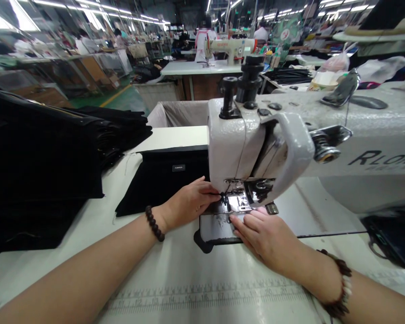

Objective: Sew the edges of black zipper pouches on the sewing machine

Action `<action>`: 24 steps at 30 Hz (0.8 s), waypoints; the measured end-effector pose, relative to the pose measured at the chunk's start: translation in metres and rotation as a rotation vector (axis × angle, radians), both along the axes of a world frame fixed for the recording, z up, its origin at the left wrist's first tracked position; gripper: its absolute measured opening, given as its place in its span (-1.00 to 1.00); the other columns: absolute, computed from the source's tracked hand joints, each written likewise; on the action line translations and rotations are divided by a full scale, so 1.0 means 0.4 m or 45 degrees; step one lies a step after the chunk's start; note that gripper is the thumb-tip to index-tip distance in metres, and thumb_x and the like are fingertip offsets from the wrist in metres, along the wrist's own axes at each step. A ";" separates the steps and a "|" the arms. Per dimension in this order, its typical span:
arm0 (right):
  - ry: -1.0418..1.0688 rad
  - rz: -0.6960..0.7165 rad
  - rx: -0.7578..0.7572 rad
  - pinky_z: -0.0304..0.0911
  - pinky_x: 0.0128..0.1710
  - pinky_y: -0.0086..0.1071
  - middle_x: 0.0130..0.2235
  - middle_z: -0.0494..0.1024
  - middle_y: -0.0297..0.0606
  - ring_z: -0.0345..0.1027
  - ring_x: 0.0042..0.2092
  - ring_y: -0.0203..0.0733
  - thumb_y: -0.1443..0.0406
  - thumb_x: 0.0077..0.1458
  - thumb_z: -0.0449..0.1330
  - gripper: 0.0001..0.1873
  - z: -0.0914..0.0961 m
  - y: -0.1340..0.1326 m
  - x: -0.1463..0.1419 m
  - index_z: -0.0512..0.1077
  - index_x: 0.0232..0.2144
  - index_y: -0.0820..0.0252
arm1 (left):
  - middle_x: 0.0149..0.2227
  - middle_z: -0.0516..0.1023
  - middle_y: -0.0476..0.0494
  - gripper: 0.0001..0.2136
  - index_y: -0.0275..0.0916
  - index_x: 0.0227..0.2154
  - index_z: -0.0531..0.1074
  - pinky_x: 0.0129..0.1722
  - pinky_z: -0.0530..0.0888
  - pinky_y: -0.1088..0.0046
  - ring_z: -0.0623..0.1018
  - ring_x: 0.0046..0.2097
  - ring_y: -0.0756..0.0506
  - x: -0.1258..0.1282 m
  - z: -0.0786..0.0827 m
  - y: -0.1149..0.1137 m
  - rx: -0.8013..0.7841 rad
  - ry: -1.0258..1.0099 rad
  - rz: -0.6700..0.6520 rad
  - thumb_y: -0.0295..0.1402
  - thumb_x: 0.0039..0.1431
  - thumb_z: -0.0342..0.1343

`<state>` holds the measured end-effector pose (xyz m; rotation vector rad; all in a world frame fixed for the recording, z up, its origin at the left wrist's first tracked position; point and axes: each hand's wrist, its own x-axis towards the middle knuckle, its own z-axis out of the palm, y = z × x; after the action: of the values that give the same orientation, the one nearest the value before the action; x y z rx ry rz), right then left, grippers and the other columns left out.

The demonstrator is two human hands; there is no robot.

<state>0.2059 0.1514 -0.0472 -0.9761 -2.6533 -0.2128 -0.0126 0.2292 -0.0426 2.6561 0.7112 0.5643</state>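
Note:
A black fabric piece (162,180) with a small rectangular label (178,168) lies on the table, left of the sewing machine (229,144). On its near right edge rests my left hand (189,200), its fingers closed together at the fabric's edge, tips beside the presser foot (224,198). My right hand (263,231) lies palm down on the metal plate (216,227) in front of the needle area, fingers stretched toward the foot. Nothing shows in it. The machine head hides part of the fabric and the far fingers of my right hand.
A thick stack of black fabric pieces (40,166) stands at the left. A printed ruler (202,297) runs along the table's front. A dark object (396,236) lies at the right. Behind are a fabric-lined bin (182,112), another sewing machine (231,47) and several people.

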 end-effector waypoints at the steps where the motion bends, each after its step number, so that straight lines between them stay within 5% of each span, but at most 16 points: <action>1: -0.002 -0.002 -0.002 0.05 -0.43 -0.28 -0.54 0.36 -0.30 0.21 -0.50 -0.24 0.36 0.24 -0.13 -0.67 -0.001 0.000 0.000 0.39 -0.17 0.42 | -0.16 0.48 -0.17 -0.79 -0.27 -0.29 0.47 0.10 0.23 0.08 0.44 -0.06 -0.14 0.001 0.002 0.000 0.000 -0.004 0.001 -0.55 0.17 -0.07; 9: -0.025 -0.017 -0.027 0.00 -0.44 -0.31 -0.53 0.38 -0.29 0.21 -0.49 -0.25 0.33 0.25 -0.13 -0.66 -0.005 0.003 0.001 0.40 -0.17 0.40 | -0.15 0.48 -0.17 -0.79 -0.27 -0.29 0.48 -0.06 0.40 0.27 0.44 -0.08 -0.12 0.004 0.021 0.007 0.012 0.055 0.012 -0.48 0.22 -0.08; 17: -0.011 -0.036 -0.015 -0.07 -0.48 -0.30 -0.54 0.37 -0.30 0.17 -0.51 -0.24 0.32 0.26 -0.16 -0.64 -0.002 0.000 0.003 0.41 -0.19 0.35 | -0.08 0.42 -0.20 -0.75 -0.31 -0.14 0.43 -0.05 0.40 0.41 0.46 -0.10 -0.06 -0.017 0.107 -0.052 -0.148 0.404 -0.013 -0.53 0.22 -0.11; 24: -0.060 -0.064 -0.071 -0.04 -0.45 -0.33 -0.53 0.38 -0.32 0.20 -0.48 -0.25 0.31 0.21 -0.04 -0.73 0.005 0.000 0.001 0.41 -0.20 0.31 | 0.03 0.29 -0.27 -0.62 -0.14 -0.01 0.35 -0.02 0.31 0.07 0.31 0.02 -0.26 -0.043 0.074 -0.060 0.103 0.492 0.146 -0.23 0.09 0.13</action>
<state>0.2064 0.1513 -0.0454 -1.0686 -2.6931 -0.1758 -0.0299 0.2053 -0.0129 2.8465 0.9706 0.1041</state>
